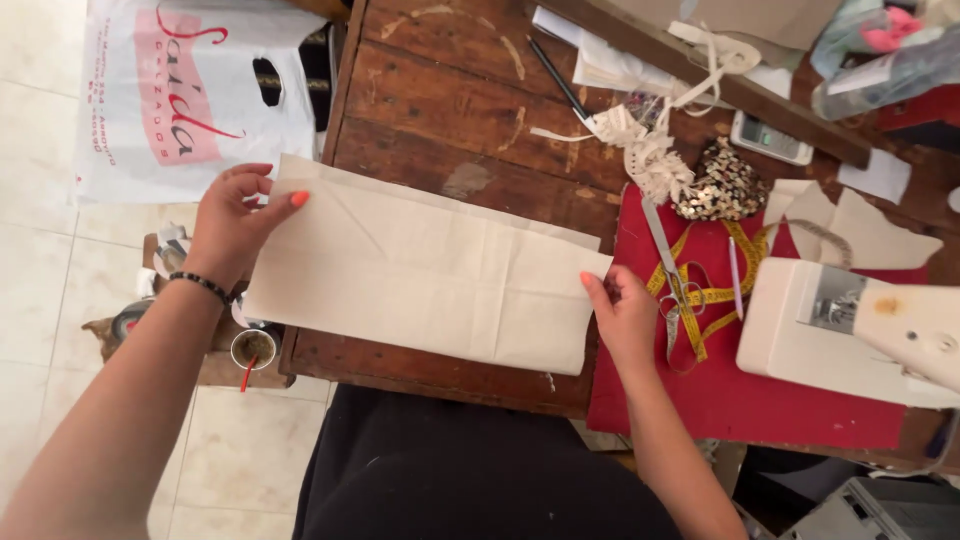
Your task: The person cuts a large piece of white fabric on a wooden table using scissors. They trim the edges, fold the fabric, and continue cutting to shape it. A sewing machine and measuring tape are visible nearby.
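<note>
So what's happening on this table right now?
A person holds a folded rectangle of cream fabric flat on a worn wooden table, left hand pinching its left end, right hand gripping its right edge. To the right, a yellow measuring tape and scissors lie on a red cloth beside a white sewing machine.

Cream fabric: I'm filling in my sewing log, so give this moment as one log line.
left hand: grips fabric's left edge | right hand: grips its right edge | cream fabric: folded, flat on wooden table | sewing machine: at right
</note>
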